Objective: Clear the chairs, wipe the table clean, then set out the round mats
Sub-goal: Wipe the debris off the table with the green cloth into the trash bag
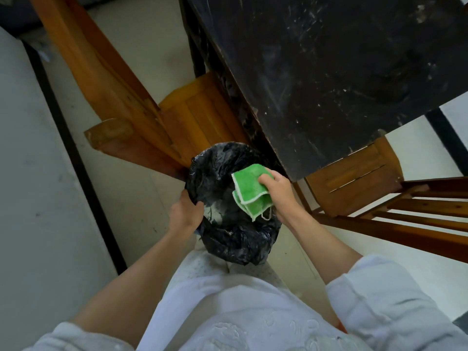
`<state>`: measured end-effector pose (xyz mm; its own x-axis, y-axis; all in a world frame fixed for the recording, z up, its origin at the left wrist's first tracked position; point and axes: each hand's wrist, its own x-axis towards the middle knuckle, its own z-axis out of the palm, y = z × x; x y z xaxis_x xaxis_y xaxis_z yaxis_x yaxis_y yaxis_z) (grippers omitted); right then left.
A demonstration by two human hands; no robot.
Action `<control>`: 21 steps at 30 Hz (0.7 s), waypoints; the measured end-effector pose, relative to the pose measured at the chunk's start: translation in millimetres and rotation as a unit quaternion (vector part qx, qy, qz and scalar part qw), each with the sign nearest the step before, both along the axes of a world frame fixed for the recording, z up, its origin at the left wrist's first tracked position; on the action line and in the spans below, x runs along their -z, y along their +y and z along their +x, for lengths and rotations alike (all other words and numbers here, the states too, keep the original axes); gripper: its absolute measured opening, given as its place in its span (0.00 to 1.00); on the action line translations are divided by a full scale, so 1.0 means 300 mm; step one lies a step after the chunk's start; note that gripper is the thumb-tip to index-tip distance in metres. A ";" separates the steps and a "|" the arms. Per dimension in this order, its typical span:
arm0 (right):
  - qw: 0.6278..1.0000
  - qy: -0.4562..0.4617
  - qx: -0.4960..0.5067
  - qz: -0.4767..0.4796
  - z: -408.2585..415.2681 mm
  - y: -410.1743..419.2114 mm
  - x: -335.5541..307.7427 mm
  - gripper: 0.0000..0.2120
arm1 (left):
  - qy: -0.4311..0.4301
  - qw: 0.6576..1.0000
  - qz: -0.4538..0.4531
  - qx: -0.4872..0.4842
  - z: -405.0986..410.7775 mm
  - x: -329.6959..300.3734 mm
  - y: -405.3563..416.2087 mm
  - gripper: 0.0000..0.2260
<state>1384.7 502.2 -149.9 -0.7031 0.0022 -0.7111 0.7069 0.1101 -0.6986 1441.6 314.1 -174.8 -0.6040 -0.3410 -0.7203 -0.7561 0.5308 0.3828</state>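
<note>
Standing on pale tiled floor (141, 44) | dark scuffed table (329, 72) | wooden chairs (202, 115)

Green cloth (249, 190) with white edging, black bin bag (228, 224), scuffed black table (329, 72), orange-brown wooden chairs (197, 115).

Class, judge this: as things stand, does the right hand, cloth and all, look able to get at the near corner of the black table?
Probably yes. The right hand grips the green cloth over the bin bag, just beside the table corner, with nothing between them.
</note>
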 end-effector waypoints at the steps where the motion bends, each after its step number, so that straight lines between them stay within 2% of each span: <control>1: 0.999 0.006 0.021 -0.026 0.001 -0.003 -0.004 0.09 | 0.000 1.000 0.001 -0.003 0.003 0.000 0.000 0.19; 2: 0.999 0.020 0.026 -0.039 -0.001 -0.006 -0.007 0.09 | 0.000 1.000 0.000 -0.004 0.005 -0.001 0.000 0.19; 4: 0.996 0.062 0.022 -0.055 -0.005 -0.011 -0.011 0.15 | 0.002 1.000 -0.001 -0.009 0.007 0.000 0.002 0.19; 6: 0.993 0.097 0.022 -0.057 -0.010 -0.013 -0.022 0.14 | 0.006 1.000 0.002 -0.016 0.008 0.001 0.003 0.18; 9: 0.992 0.107 0.046 -0.053 -0.029 -0.009 -0.032 0.11 | 0.003 1.000 0.000 -0.019 0.009 0.004 0.001 0.17; 13: 0.989 0.104 0.105 0.002 -0.062 0.021 -0.036 0.18 | -0.001 1.000 -0.002 -0.014 0.001 0.005 0.002 0.17; 15: 0.986 0.123 0.095 0.054 -0.099 0.051 -0.048 0.16 | -0.002 1.000 -0.005 -0.007 -0.010 0.010 0.005 0.17; 17: 0.971 0.180 0.054 0.148 -0.145 0.099 -0.058 0.12 | -0.010 1.000 -0.008 0.002 -0.020 0.019 0.007 0.17; 19: 0.927 0.250 0.014 0.279 -0.190 0.157 -0.066 0.08 | -0.020 1.000 -0.013 0.005 -0.026 0.027 0.003 0.18; 21: 0.865 0.314 0.007 0.392 -0.242 0.218 -0.075 0.07 | -0.026 0.999 -0.020 0.008 -0.032 0.035 -0.001 0.17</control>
